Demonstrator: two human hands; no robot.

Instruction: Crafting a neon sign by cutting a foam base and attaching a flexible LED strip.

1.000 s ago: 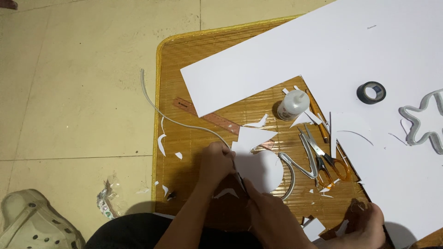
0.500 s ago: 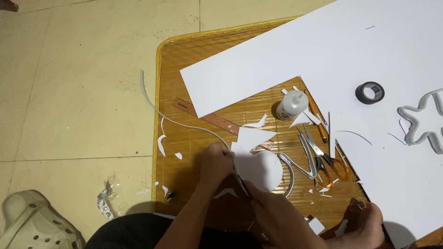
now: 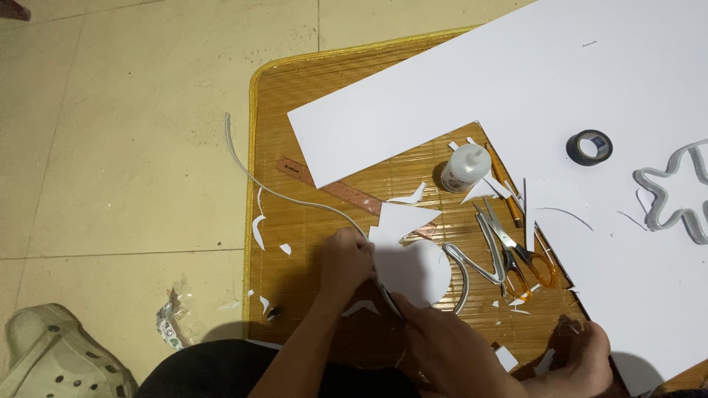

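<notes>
At the far left near corner, a pale perforated clog sits on the cream tiled floor, with a crumpled clear wrapper just to its right. Next comes a woven bamboo mat with a yellow border, littered with small white paper scraps. A thin white strip curves from the floor across the mat's left side toward the hands, passing beside a brown ruler that lies aslant, partly under the paper.

Near the middle of the mat, the left hand pinches the left edge of a white rounded paper cutout, fingers closed on it where the strip ends. Just right of it and nearer, the right hand presses on the cutout's near edge; what it grips is hidden, so I cannot tell whether it grasps anything. An angular white offcut lies just beyond the cutout.

Right of the cutout curls a grey bent channel strip, then orange-handled scissors. Farther off stands a white glue bottle, with an orange pencil beside it. A large white sheet of card covers the far right, bearing a black roll of tape and a grey star-shaped channel outline. A bare foot rests at the near right.
</notes>
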